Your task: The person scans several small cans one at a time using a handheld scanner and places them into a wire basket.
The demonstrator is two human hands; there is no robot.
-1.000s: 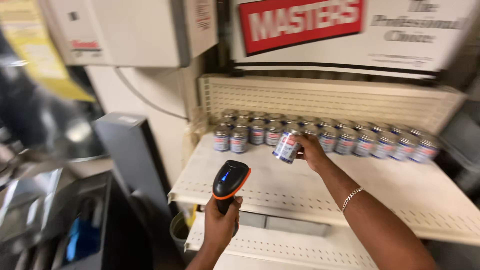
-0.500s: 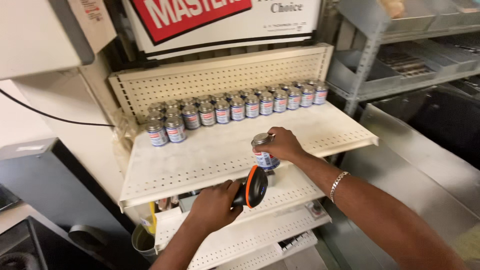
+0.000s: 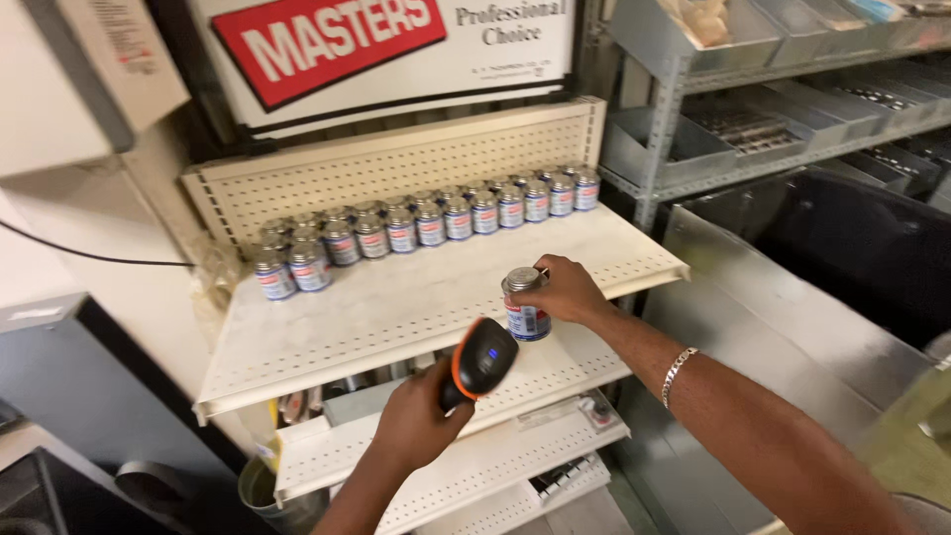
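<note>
Bare forearms, silver chain bracelet [image 3: 679,369]

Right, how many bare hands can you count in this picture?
2: the left hand grips a black-and-orange handheld scanner, the right hand holds a small round metal can. None seem hidden.

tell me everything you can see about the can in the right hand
The can is a small metal cylinder with a silver lid and a label banded blue, white and red. It looks closed and stands nearly upright, held just off the front of the white perforated shelf. The right hand grips its side; the black and orange scanner in the left hand points at it.
</note>
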